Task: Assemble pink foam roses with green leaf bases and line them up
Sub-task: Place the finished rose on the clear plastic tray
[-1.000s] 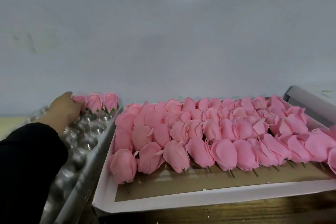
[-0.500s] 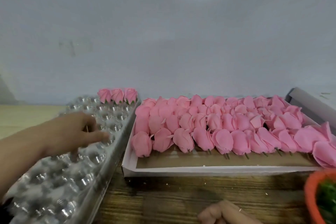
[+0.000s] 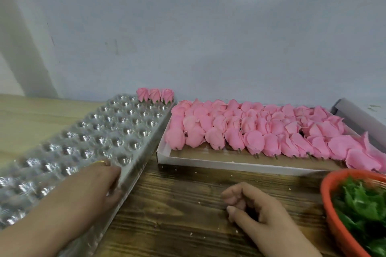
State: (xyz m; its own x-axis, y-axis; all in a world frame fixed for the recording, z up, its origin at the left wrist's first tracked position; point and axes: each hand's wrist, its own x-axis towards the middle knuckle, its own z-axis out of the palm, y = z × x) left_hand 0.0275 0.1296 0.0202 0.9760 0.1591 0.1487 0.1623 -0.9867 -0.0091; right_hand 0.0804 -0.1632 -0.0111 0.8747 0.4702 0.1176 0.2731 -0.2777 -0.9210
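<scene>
Three finished pink roses (image 3: 155,95) with green bases are standing at the far corner of the clear dimpled tray (image 3: 100,131). My left hand (image 3: 98,188) is gripping that tray's near edge; my right hand (image 3: 253,207) is resting loosely curled, holding nothing, on the dark wooden surface (image 3: 177,210) below a pale grey wall (image 3: 208,37).

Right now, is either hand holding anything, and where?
The left hand grips the clear plastic cavity tray at its near right edge. The right hand rests loosely curled, apparently holding nothing.
</scene>
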